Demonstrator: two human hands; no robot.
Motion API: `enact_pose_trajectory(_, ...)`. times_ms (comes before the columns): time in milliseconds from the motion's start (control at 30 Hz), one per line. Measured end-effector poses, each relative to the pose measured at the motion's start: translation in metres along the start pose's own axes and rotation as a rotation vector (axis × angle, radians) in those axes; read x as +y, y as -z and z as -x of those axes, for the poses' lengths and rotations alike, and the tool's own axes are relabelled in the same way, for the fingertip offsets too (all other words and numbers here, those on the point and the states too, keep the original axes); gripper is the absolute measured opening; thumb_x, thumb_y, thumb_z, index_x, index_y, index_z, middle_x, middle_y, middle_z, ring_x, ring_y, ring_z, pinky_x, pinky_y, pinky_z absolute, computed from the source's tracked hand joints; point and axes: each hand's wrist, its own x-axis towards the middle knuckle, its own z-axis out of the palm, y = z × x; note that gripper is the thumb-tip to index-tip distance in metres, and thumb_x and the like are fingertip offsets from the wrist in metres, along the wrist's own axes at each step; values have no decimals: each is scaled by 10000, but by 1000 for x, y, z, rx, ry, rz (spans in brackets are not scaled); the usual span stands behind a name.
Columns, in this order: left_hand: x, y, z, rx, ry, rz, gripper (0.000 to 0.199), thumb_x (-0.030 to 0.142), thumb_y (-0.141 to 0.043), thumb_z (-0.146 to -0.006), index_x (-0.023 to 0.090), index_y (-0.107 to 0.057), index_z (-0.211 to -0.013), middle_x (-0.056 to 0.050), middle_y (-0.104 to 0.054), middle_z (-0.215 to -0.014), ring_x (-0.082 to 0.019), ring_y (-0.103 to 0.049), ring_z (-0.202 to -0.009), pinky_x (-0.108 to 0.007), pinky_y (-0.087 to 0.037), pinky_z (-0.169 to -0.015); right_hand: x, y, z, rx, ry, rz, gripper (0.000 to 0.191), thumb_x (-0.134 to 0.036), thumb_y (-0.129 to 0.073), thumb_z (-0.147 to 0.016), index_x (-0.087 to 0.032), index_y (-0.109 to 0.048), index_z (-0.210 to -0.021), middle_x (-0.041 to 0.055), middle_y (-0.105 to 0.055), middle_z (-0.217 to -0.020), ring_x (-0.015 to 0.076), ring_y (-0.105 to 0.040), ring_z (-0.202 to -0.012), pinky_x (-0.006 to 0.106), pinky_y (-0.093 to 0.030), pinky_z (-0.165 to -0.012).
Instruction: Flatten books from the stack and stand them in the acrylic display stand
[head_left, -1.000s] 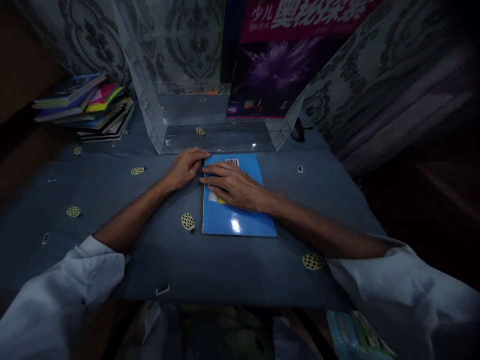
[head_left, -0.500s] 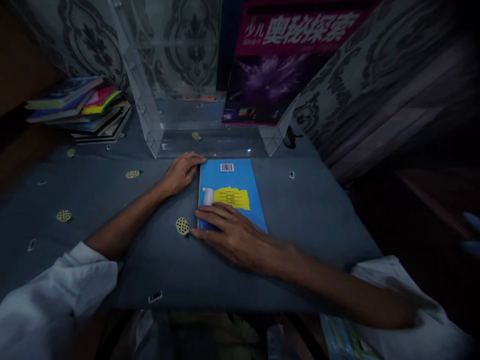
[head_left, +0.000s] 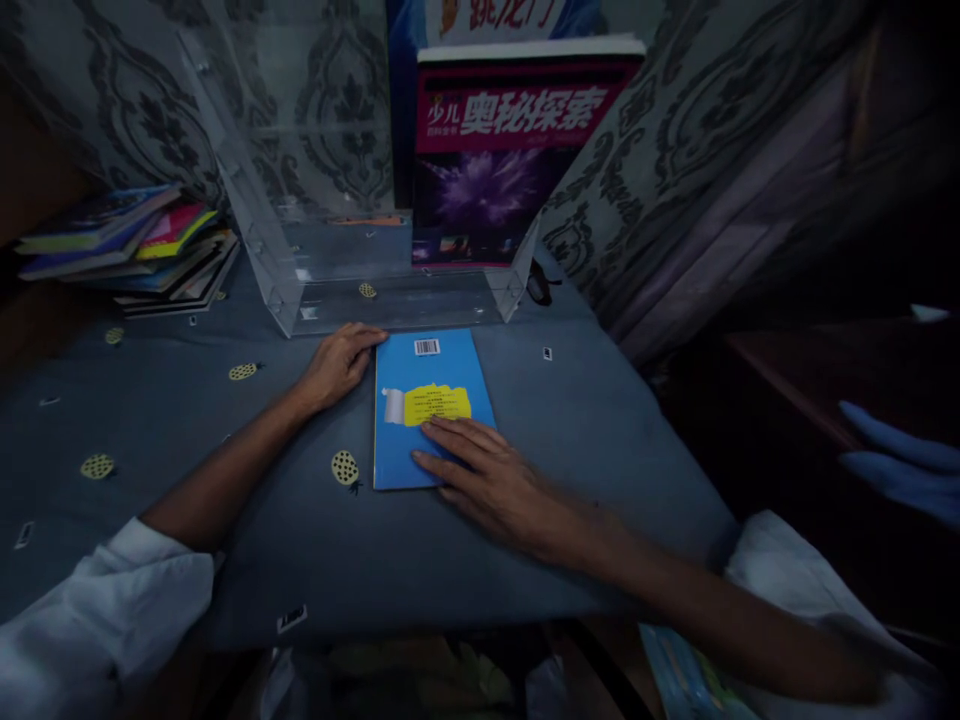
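A blue book (head_left: 401,450) lies flat on the table, back cover up, with a barcode near its far edge and a yellow text patch in the middle. My left hand (head_left: 340,365) rests at its far left corner, fingertips touching the edge. Over the near right part of the cover lies my right hand (head_left: 487,470), fingers stretched out flat and hiding that part of the book. Neither hand grips anything. Just beyond the book stands a clear acrylic rack (head_left: 397,305), holding a purple and magenta book (head_left: 487,190) upright on its right side.
At the far left is an untidy stack of books (head_left: 135,240). The grey-blue tablecloth (head_left: 285,540) has pineapple prints. A dark object (head_left: 540,285) sits by the rack's right foot. Beyond the table's right edge are a curtain (head_left: 675,230) and blue shapes (head_left: 900,460).
My right hand has slid rightward over the blue cover, showing more of its lower left. My left hand stays at the far left corner. The view has shifted right and up.
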Motion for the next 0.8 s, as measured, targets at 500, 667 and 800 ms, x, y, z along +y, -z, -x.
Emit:
enact_pose_trajectory(500, 13, 10, -5, -61, 3, -60, 358, 305, -411, -981, 167, -688, -1159, -105, -703, -1172, -263, -652, -1091, -449, -520, -1007, 39, 14, 29, 34, -41, -86, 479, -418, -554, -1002, -219, -529, -1437, 133, -475, -1535, 262, -382, -1465, 528, -388, -1187)
enact_pose_trajectory(667, 27, 8, -15, -161, -10, -137, 423, 375, -389, -1009, 143, -653, -1244, -133, -666, -1231, -284, -624, -1118, -467, -502, -1023, 40, 14, 31, 57, -72, -98, 498, -464, -530, -1007, -233, -521, -1448, 120, -461, -1548, 272, -380, -1465, 525, -411, -1170)
enact_pose_trajectory(800, 38, -4, -30, -199, -61, -185, 417, 348, -395, -1015, 137, -632, -1286, -127, -663, -1220, -271, -623, -1106, -442, -499, -1023, 39, 13, 31, 63, -80, -110, 498, -471, -526, -1008, -239, -522, -1449, 109, -470, -1543, 266, -375, -1467, 511, -422, -1164)
